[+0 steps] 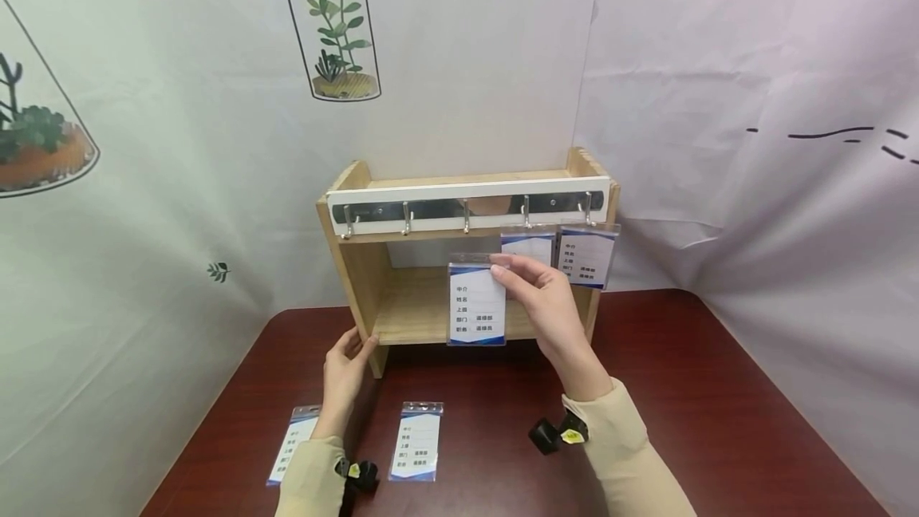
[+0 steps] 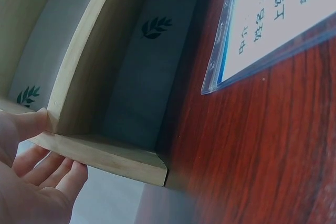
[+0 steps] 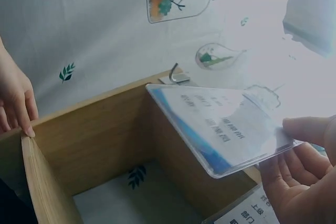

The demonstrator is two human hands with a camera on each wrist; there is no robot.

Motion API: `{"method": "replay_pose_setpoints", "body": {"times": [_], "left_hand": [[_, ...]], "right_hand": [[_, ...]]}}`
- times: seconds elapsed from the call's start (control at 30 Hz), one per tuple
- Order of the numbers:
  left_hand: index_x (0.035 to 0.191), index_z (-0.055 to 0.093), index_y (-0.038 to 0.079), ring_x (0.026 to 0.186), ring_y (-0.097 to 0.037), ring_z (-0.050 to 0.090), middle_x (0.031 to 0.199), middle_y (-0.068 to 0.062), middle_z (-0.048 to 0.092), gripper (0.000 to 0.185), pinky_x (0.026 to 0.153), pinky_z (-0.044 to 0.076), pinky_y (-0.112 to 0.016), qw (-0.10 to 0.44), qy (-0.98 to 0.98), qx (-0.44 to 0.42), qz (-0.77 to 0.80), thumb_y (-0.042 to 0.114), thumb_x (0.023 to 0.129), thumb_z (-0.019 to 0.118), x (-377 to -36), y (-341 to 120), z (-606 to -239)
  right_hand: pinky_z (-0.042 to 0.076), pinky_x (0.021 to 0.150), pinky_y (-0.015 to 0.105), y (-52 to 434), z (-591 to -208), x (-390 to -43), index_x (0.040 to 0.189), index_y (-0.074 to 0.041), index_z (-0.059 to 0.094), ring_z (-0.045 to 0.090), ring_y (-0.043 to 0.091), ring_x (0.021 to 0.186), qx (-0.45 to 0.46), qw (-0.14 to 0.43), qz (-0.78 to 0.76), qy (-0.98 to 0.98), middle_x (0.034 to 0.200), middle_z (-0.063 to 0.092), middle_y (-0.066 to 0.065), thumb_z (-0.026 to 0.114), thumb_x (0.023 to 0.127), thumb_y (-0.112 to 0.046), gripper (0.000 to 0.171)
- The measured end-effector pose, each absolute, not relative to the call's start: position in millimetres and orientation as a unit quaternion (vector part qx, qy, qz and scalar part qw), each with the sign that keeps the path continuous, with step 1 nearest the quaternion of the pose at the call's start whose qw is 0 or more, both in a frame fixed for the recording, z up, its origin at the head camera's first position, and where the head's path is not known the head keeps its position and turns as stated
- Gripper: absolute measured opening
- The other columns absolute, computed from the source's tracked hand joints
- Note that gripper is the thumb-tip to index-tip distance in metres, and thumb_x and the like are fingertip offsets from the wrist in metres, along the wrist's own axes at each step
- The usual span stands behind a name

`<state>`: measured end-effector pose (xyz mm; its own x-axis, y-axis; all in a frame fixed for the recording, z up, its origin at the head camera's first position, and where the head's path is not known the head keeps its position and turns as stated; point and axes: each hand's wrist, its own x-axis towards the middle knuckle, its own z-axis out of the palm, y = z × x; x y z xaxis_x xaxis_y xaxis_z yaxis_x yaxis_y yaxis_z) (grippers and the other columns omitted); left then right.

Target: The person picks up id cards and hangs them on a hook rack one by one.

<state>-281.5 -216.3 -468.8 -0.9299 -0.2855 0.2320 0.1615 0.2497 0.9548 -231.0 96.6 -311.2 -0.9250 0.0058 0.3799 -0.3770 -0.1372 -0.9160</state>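
- Nearest, at about 7 o'clock on the dark red table, two spare badge sleeves lie flat, just beside the left forearm.
- A little farther, at 8 o'clock from the shelf's middle, the left hand grasps the lower left corner of the wooden shelf unit, thumb on the front edge and fingers curled under the bottom board, apparently steadying it.
- At centre, the right hand pinches a clear badge holder by its upper right edge, upright in front of the shelf opening, below the hook rail and touching nothing else.
- Farther, at 12 o'clock, the white hook rail carries five metal hooks; the two rightmost already bear hung badges, and the middle hook is bare.
- The step in hand looks like hanging the third badge, roughly mid-way through the set.
- The next move probably calls for raising the holder toward 12 o'clock and threading its top slot over the middle hook.
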Motion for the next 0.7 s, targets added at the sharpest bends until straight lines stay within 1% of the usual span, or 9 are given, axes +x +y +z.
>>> {"method": "replay_pose_setpoints", "body": {"times": [0.13,0.3,0.53,0.7], "left_hand": [[0.138,0.056,-0.006,0.125,-0.036,0.058,0.134,-0.028,0.059,0.051,0.104,0.048,-0.046,0.18,-0.768,0.041,-0.613,0.021,0.097,0.071,-280.2,-215.9,-468.6],[0.137,0.056,-0.006,0.125,-0.036,0.058,0.134,-0.028,0.059,0.05,0.104,0.049,-0.045,0.182,-0.768,0.042,-0.612,0.019,0.097,0.071,-281.5,-216.1,-468.6],[0.138,0.056,-0.006,0.124,-0.036,0.058,0.134,-0.029,0.06,0.05,0.103,0.049,-0.044,0.183,-0.768,0.041,-0.612,0.018,0.097,0.07,-281.6,-216.0,-468.5],[0.138,0.056,-0.006,0.125,-0.036,0.058,0.134,-0.028,0.059,0.05,0.104,0.049,-0.045,0.181,-0.769,0.04,-0.612,0.019,0.097,0.07,-281.1,-215.5,-468.0]], "right_hand": [[0.055,0.081,0.026,94.2,-308.7,-232.8,0.118,0.003,0.071,0.063,0.013,0.091,0.139,0.14,0.745,-0.637,0.102,0.072,0.003,0.073,0.093,-0.013,0.03],[0.055,0.078,0.025,91.0,-303.3,-235.4,0.118,0.001,0.072,0.063,0.012,0.088,0.137,0.154,0.746,-0.633,0.101,0.073,0.002,0.075,0.092,-0.014,0.031],[0.056,0.078,0.025,87.1,-299.4,-240.7,0.118,0.001,0.072,0.064,0.013,0.09,0.139,0.162,0.752,-0.624,0.111,0.073,0.006,0.075,0.092,-0.014,0.031],[0.055,0.076,0.025,85.0,-297.5,-244.0,0.117,-0.002,0.073,0.063,0.012,0.087,0.13,0.169,0.744,-0.633,0.111,0.073,0.005,0.076,0.092,-0.018,0.03]]}}
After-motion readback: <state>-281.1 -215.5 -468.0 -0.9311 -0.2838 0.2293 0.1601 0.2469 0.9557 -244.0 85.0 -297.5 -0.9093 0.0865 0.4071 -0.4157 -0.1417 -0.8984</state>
